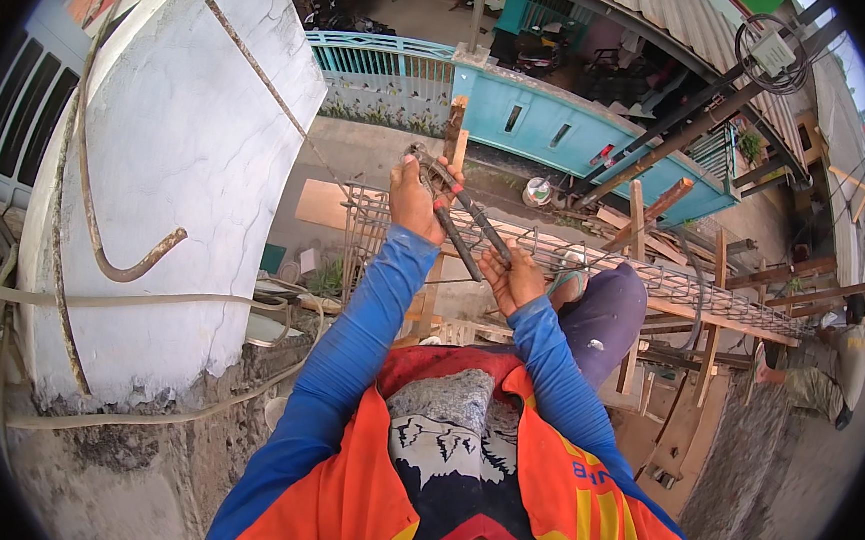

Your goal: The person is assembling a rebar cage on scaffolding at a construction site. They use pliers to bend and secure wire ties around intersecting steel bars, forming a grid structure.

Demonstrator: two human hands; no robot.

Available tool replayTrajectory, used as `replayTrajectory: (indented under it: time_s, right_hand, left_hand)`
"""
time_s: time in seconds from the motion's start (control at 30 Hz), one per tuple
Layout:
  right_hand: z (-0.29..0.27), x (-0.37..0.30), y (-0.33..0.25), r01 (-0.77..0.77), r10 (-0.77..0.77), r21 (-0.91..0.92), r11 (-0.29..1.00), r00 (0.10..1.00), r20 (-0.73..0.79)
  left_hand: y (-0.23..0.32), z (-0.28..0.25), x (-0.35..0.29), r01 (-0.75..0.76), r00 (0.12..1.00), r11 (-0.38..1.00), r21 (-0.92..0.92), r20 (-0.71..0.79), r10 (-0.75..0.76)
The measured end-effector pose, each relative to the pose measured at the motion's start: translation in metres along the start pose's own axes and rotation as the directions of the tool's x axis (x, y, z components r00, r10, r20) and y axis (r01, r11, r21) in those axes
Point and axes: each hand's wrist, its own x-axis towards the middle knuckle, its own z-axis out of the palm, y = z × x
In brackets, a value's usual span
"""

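Observation:
A pair of pincers (469, 207) with long dark handles and red patches is held up above the rebar cage. My left hand (417, 204) is closed round it just below the metal jaws. My right hand (514, 279) is closed at the lower end of one handle, its fingertips partly hidden. A thin dark rod or wire runs close by the right fingers; whether they touch it I cannot tell. Beneath both hands the long rebar cage (593, 264) lies along a wooden plank (725, 316). My bent knee (604, 327) is beside the cage.
At left, a white cracked wall (185, 152) has bent rusty rebar (137, 267) sticking out and a hose (156, 416) below. Timber posts (720, 260) stand round the cage. Beyond are a turquoise wall (563, 129) and a bucket (537, 191). Another person (837, 364) crouches at far right.

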Motion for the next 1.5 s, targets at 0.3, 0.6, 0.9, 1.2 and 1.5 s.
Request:
replayTrajectory:
  time_s: [0.3,0.6,0.9,1.2,1.5]
  right_hand:
    - [0.004,-0.086,-0.103,0.035,0.104,-0.816,0.577,0.988,0.116]
    - [0.08,-0.026,-0.083,0.767,-0.403,-0.475,-0.431,0.307,0.862]
    - [0.082,-0.012,-0.057,0.821,-0.47,-0.379,-0.426,0.157,0.868]
    - [0.092,-0.03,-0.095,0.881,-0.268,-0.465,-0.082,0.43,0.862]
    - [0.092,-0.027,-0.088,0.889,-0.183,-0.409,-0.204,0.376,0.908]
  left_hand:
    - [0.038,0.012,0.002,-0.528,0.824,0.764,0.37,0.007,0.567]
    - [0.035,0.034,-0.019,-0.525,0.843,0.786,0.328,0.071,0.534]
    - [0.041,0.02,-0.027,-0.443,0.896,0.868,0.223,0.072,0.438]
    - [0.055,0.018,-0.028,-0.324,0.94,0.923,0.206,0.177,0.291]
    - [0.056,0.016,-0.022,-0.284,0.955,0.92,0.269,0.162,0.248]
